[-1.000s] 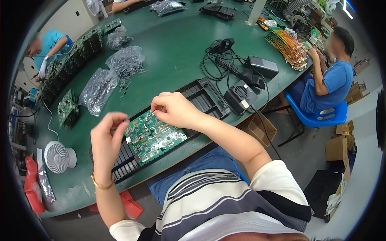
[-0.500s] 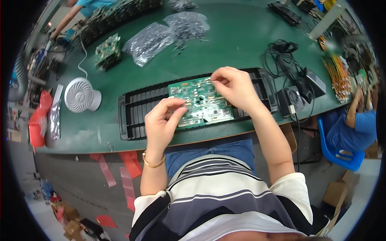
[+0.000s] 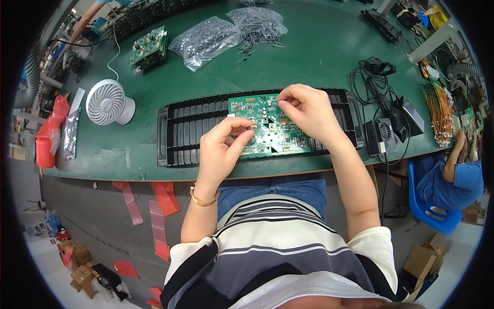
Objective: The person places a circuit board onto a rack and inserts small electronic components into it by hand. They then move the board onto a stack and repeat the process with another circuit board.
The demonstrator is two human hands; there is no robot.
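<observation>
While the left hand [image 3: 220,148] arches, fingers [image 3: 236,122] parted, over a circuit board [image 3: 280,137], the right hand [image 3: 312,112] curls, pinch unclear.

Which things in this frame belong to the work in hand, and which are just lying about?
Work in hand:
Green printed circuit board, under the left hand and right hand
Long black slatted plastic tray, under the board

Apparently lying about:
Round white desk fan
Crumpled red plastic sheeting
Clear plastic bags with small dark parts (their role is unclear)
</observation>
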